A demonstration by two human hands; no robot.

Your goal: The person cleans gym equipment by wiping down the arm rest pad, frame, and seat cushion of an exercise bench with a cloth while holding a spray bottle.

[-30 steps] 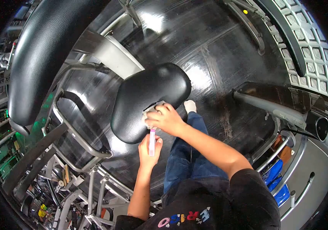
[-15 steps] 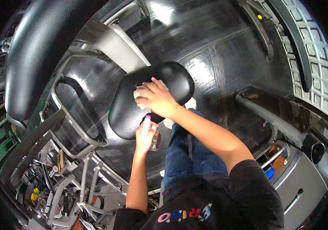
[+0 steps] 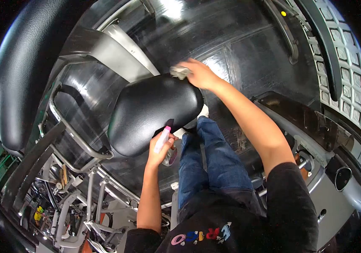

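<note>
A black padded seat (image 3: 155,107) with a smooth, shiny cover lies in the middle of the view. My right hand (image 3: 199,75) is at its far right edge, fingers closed on a crumpled pale cloth (image 3: 181,72) that meets the rim there. Near the seat's front edge, my left hand (image 3: 158,152) is wrapped round a spray bottle (image 3: 162,140) with a white and pink head. The bottle's clear body shows partly below the fingers.
A large black pad (image 3: 32,71) rises at the upper left. Grey metal frame tubes (image 3: 73,137) run along the left. A grey machine housing (image 3: 336,189) stands at the right, and dark flooring (image 3: 239,38) lies beyond the seat.
My right hand has moved with the cloth from the middle of the seat to its far right edge. My left hand stays near the front edge with the bottle.
</note>
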